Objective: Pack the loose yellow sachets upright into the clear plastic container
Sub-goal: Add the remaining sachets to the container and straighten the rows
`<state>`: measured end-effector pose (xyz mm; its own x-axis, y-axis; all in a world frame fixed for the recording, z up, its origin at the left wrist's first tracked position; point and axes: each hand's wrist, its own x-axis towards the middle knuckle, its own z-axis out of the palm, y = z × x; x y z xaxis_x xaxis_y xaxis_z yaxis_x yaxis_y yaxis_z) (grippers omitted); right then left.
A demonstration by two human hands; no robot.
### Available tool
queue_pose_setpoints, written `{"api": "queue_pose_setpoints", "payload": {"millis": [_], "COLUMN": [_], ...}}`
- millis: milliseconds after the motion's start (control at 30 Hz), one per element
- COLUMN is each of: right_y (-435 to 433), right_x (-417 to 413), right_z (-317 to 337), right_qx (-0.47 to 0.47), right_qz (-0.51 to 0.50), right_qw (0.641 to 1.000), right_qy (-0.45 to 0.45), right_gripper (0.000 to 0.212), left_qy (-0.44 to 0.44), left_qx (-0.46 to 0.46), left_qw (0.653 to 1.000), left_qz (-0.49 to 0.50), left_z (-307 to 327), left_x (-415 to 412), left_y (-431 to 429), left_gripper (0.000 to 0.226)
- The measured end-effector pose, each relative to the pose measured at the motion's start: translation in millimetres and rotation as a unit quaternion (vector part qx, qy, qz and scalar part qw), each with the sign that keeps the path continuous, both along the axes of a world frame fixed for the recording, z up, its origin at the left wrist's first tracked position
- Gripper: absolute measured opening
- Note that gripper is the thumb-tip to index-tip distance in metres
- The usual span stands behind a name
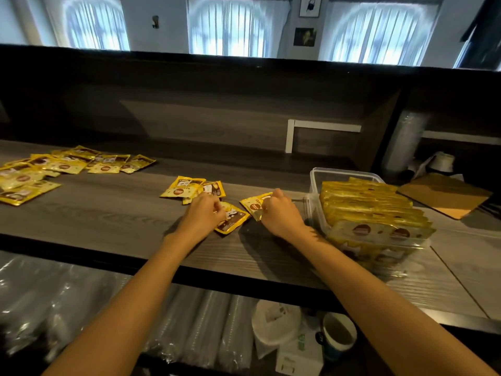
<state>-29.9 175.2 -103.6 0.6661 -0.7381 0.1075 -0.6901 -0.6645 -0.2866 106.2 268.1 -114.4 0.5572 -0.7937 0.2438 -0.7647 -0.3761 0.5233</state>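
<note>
A clear plastic container (317, 175) stands at the right of the wooden counter, nearly full of yellow sachets (371, 210) packed upright. My left hand (202, 214) pinches a yellow sachet (233, 221) lying flat in the middle of the counter. My right hand (280, 213) grips another sachet (253, 204) just left of the container. Two more sachets (187, 187) lie flat behind my left hand. A scattered heap of loose sachets (54, 166) covers the far left of the counter.
A brown board (444, 195) lies right of the container. A raised dark wall backs the counter. Below the counter's front edge are plastic-wrapped cup stacks (54, 299), a white bag (273, 324) and a paper cup (339, 332).
</note>
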Motion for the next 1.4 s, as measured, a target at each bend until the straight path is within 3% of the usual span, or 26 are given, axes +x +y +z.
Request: {"api": "queue_pose_setpoints", "payload": {"millis": [167,367,600,667,800,1000,1200,1400], "right_y": [-0.2,3.8,-1.4,-1.3,2.7,4.0,9.8,4.5], "right_x": [10.1,10.3,8.5,7.8,6.8,2.6,10.3,6.9], "right_z": [-7.1,1.4,11.8,14.0,20.9,23.2,34.5,74.4], "right_qx": [-0.007,-0.035,0.147,0.167,0.121,0.053,0.094,0.082], "right_qz": [0.000,0.013,-0.013,-0.026,-0.055,-0.073,-0.075,-0.089], "right_qw": [0.998,0.997,0.989,0.986,0.991,0.996,0.977,0.923], "right_qy": [0.068,0.060,0.001,-0.009,-0.008,0.028,-0.175,-0.365], "right_gripper": [0.040,0.030,0.051,0.058,0.076,0.053,0.032,0.020], "left_qy": [0.036,0.096,0.127,0.129,0.077,0.084,0.076,0.047], "left_qx": [0.107,0.136,0.154,0.167,0.168,0.094,-0.050,-0.146], "left_qw": [0.994,0.985,0.980,0.977,0.980,0.986,0.990,0.982], "left_qz": [0.000,-0.036,0.011,0.038,0.071,0.106,0.110,0.112], "left_z": [0.1,8.2,14.0,15.0,20.8,24.7,46.1,81.8], "left_x": [1.4,5.1,5.1,6.2,1.8,-5.7,-9.3,-20.2], "left_y": [0.4,4.9,6.1,9.3,12.0,11.9,13.7,0.7], "left_gripper": [0.058,0.085,0.093,0.086,0.041,0.042,0.011,0.013]}}
